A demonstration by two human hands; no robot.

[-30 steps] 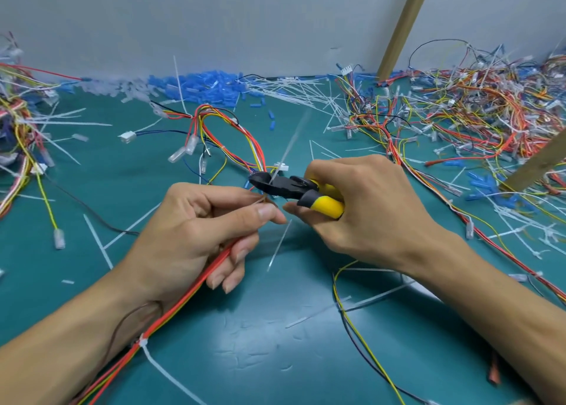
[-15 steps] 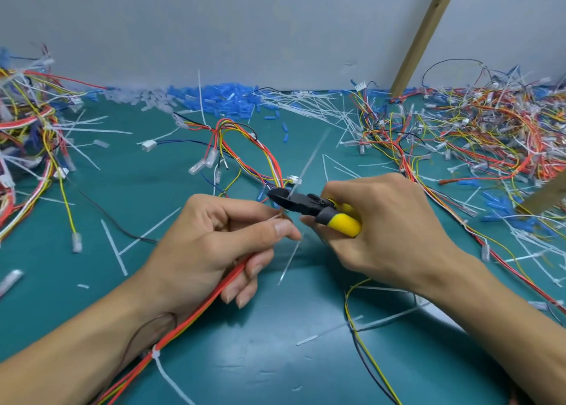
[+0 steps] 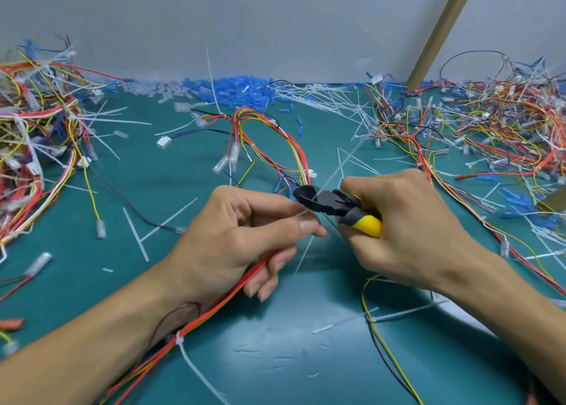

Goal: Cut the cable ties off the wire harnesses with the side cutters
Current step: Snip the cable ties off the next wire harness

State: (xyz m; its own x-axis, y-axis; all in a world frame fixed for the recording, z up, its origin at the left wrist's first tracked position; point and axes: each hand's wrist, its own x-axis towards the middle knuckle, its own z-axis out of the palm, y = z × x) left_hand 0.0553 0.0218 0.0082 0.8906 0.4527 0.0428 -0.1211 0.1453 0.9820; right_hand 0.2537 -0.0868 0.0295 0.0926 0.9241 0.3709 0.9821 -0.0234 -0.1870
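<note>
1. Gripping with both hands: the left hand (image 3: 242, 239) curls round a red, orange and yellow wire harness (image 3: 214, 309), thumb pressed along the top. The right hand (image 3: 407, 230) is wrapped round the yellow and grey handles of the side cutters (image 3: 333, 205).
2. Compared with half a second ago, both grips are the same. The hands and cutter head sit slightly further right in the frame, and the wooden slat (image 3: 441, 34) has shifted right with them, so mostly the view has moved.
3. Count: two hands, one pair of side cutters and one harness in hand.
4. Two cable ties show on or at that harness. One white cable tie (image 3: 335, 170) slants through the black cutter head at frame centre. A second tie (image 3: 179, 341) binds the wires by the left wrist, its tail trailing toward the bottom edge.
5. Two tangled heaps of harnesses lie on the teal mat (image 3: 275, 358): one at the left edge (image 3: 33, 147), one at the upper right (image 3: 490, 129).
6. Along the back wall lie one drift of blue sleeves (image 3: 232, 89) and one spread of cut white ties (image 3: 321, 98).
7. Beyond the left hand the held harness loops toward the upper centre and ends in clear plastic connectors. Whether the cutter jaws are fully closed on the tie cannot be told.
</note>
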